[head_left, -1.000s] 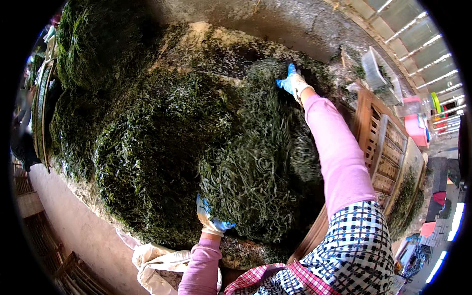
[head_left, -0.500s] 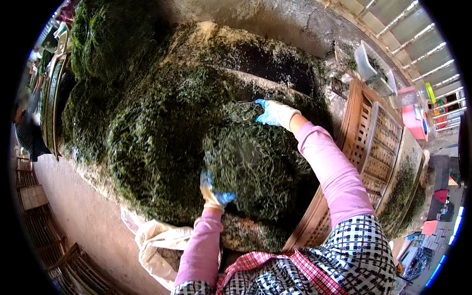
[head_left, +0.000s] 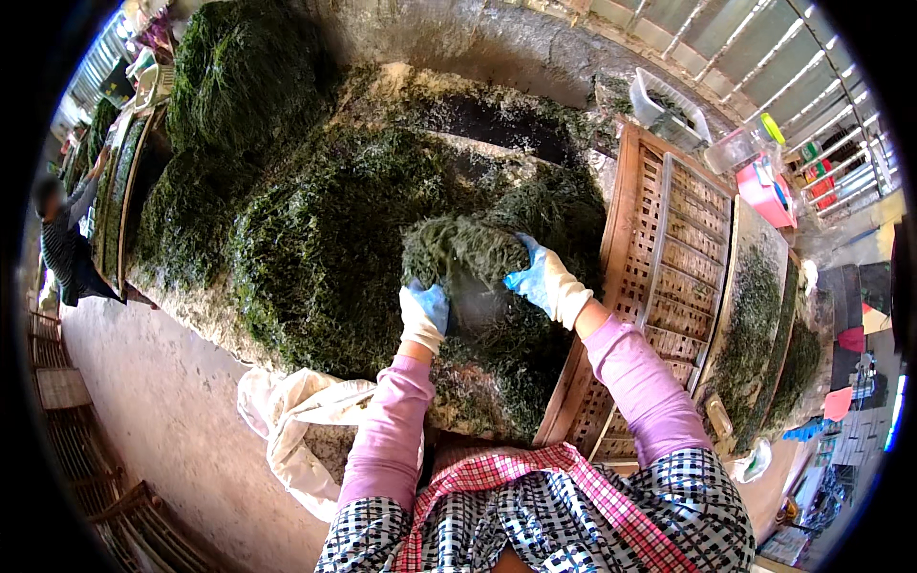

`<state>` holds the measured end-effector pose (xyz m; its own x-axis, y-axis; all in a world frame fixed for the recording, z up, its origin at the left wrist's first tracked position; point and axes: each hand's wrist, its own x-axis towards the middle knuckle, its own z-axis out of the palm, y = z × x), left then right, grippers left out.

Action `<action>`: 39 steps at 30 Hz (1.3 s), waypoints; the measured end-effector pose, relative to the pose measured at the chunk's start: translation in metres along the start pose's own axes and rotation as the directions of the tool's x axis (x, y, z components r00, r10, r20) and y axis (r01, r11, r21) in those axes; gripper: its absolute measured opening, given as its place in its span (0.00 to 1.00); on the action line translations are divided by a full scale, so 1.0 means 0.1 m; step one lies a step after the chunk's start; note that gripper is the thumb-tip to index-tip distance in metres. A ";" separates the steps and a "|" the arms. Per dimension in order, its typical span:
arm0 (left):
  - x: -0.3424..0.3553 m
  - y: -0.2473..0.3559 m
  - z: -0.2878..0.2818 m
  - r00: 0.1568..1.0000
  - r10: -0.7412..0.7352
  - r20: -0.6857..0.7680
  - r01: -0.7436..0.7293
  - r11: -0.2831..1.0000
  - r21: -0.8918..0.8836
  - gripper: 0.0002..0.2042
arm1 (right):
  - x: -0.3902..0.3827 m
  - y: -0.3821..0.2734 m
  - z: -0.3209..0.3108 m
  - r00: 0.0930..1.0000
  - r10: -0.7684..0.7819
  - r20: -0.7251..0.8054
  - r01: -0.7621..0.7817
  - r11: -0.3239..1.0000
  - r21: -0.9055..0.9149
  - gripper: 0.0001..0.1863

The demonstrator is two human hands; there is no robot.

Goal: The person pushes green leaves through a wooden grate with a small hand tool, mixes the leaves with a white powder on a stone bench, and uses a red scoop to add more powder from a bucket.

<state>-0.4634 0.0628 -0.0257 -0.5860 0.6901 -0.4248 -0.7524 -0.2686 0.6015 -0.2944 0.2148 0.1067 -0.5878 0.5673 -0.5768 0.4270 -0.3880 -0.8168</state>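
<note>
A wide heap of dark green seaweed (head_left: pixel 315 239) covers the low surface in front of me. My left hand (head_left: pixel 423 313) and my right hand (head_left: pixel 543 279), both in blue and white gloves with pink sleeves, grip the two ends of a lifted clump of seaweed (head_left: pixel 460 250). The clump arches between them just above the heap, its underside in shadow. A wooden slatted drying frame (head_left: pixel 669 248) leans right beside my right arm.
More frames spread with seaweed (head_left: pixel 755 325) stand stacked at the right. A white cloth sack (head_left: pixel 296 420) lies on the concrete floor by my left arm. A person in dark clothes (head_left: pixel 67 248) stands at the far left. A plastic crate (head_left: pixel 669 105) sits behind the frames.
My right hand has drawn back from the far side of the heap toward me. Both hands have gathered a clump of seaweed and raised it between them.
</note>
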 end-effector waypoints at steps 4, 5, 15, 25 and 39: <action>-0.53 0.69 0.92 0.924 0.313 0.221 -0.353 0.919 0.174 0.15 | -0.21 -0.14 -0.28 0.962 -0.136 0.238 0.005 0.877 0.481 0.27; -0.65 0.95 1.14 0.922 0.309 0.231 -0.352 0.919 0.175 0.13 | -0.59 -0.49 -0.03 0.981 -0.148 0.124 0.074 0.883 0.464 0.23; -1.06 1.81 2.27 0.580 0.495 0.647 -0.814 0.360 0.455 0.18 | -0.93 -1.41 -0.08 0.796 -0.528 -0.296 0.554 0.832 0.006 0.24; -1.02 1.20 0.54 0.680 0.546 0.489 -0.374 -0.315 0.872 0.39 | -0.59 -0.79 -0.39 0.722 -0.688 -0.075 0.059 0.168 -0.984 0.34; 0.35 1.15 -1.99 0.627 0.692 -0.358 0.611 -0.151 0.777 0.26 | 0.17 0.71 0.89 0.827 -0.523 -0.208 -0.122 0.194 -0.973 0.62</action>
<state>-0.6298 -0.0776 -0.1060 -0.9957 0.0056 -0.0923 -0.0107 0.9845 0.1750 -0.3352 0.1323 0.0373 -0.5664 0.8228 -0.0472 0.8234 0.5626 -0.0739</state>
